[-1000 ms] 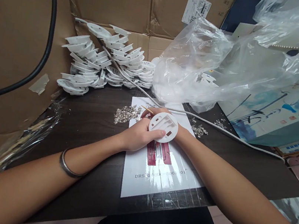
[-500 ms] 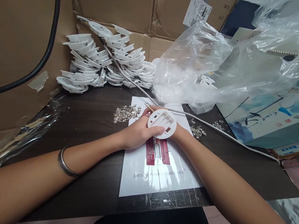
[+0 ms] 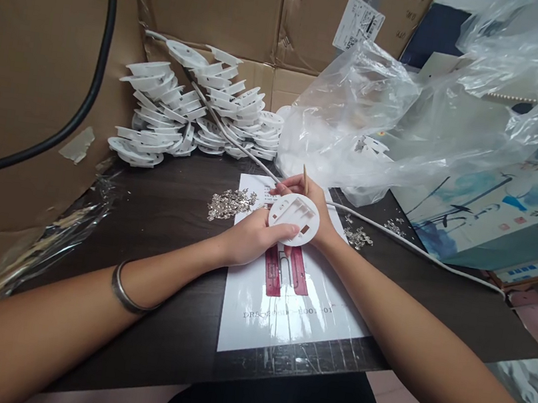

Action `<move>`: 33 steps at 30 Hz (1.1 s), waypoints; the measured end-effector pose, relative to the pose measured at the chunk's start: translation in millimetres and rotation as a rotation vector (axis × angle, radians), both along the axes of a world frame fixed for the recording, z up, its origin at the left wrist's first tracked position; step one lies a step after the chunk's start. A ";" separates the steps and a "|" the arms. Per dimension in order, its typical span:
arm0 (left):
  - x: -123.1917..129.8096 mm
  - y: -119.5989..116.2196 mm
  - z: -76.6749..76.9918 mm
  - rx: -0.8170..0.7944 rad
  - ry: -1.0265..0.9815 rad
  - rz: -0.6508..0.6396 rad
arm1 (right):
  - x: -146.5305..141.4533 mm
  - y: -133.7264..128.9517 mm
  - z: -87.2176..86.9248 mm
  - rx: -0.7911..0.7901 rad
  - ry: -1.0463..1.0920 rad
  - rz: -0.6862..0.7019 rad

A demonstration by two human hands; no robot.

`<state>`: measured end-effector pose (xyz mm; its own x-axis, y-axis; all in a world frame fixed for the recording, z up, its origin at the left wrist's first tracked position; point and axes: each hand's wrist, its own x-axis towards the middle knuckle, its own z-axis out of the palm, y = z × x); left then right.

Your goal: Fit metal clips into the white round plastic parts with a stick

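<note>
Evidently, steadiness begins at the left, where similar white plastic discs [image 3: 147,136] lean in stacks at the rear of the dark table [image 3: 174,194]. In front of them lies a heap of small silver metal pieces [image 3: 229,205], close enough to the left forearm that a low elbow sweep seems worth avoiding. The left hand [image 3: 248,235] is clamped on a round white plastic disc with rectangular openings [image 3: 308,209], held above a white printed sheet [image 3: 241,335]. Its thumb lies across the face near one opening; a grip nearer the rim would probably leave the recesses freer. The right hand [image 3: 321,215], just behind the disc, is closed on a thin, light-brown pointed stick [image 3: 305,179], its point directed upward and away from the face. A light hold near the working end should limit slipping. Farther right, more silver pieces [image 3: 358,238] lie beside a pale cable [image 3: 418,250], best left slack.
</note>
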<state>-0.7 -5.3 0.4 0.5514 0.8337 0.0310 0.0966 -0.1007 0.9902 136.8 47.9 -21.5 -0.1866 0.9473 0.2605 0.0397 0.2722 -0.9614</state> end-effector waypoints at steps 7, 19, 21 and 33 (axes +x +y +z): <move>1.7 1.9 -3.1 -0.073 -0.112 0.018 | 3.1 -7.4 9.4 0.076 -0.020 -0.198; 3.9 -0.3 -3.7 -0.123 -0.140 0.066 | 7.2 -7.7 9.3 0.009 0.041 -0.200; 4.0 -0.6 -2.9 -0.130 -0.138 0.068 | 8.9 -7.9 9.8 0.020 0.055 -0.236; 2.6 -1.4 0.2 -0.134 -0.224 -0.006 | 10.0 -19.4 29.4 0.068 0.071 -0.368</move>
<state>1.9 -6.7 0.6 0.5481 0.8354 0.0427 -0.1268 0.0326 0.9914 146.8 28.5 7.8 0.1834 0.9277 0.3252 0.0808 0.3154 -0.9455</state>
